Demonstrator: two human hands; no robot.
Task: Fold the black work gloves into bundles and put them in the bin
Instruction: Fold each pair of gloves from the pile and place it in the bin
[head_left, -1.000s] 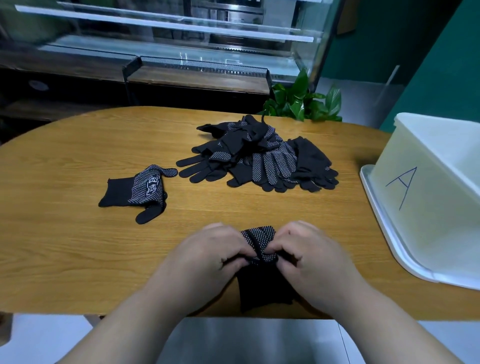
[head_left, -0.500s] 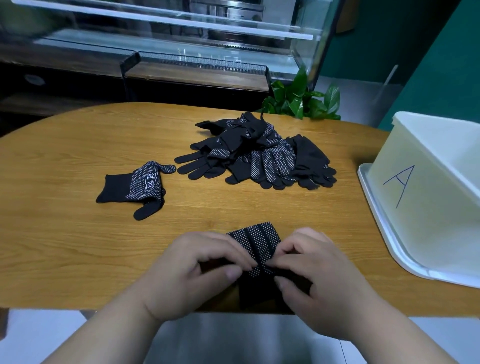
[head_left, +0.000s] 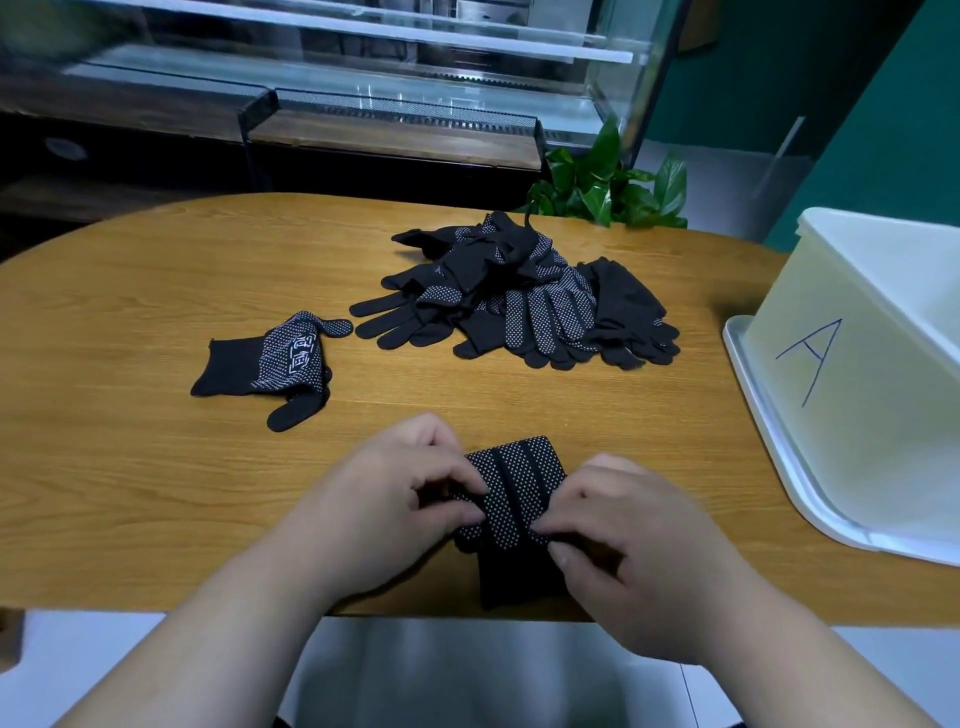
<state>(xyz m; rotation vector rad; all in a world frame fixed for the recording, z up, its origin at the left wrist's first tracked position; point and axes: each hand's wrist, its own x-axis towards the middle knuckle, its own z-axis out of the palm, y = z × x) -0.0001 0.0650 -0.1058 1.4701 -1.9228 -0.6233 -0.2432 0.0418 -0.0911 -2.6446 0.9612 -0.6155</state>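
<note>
A folded glove (head_left: 511, 488) is lying at the near edge of the table (head_left: 130, 493), about in the middle. The left hand (head_left: 384, 509) is holding its left side and the right hand (head_left: 639, 561) is holding its right side. A lone glove (head_left: 280, 364) is lying further back on the left. A pile of gloves (head_left: 524, 296) is sitting behind them (a little to the right). The bin (head_left: 852, 415) is standing at the table's right end, on a tray (head_left: 769, 441). A plant (head_left: 608, 192) is sitting behind the table, just past the pile.
</note>
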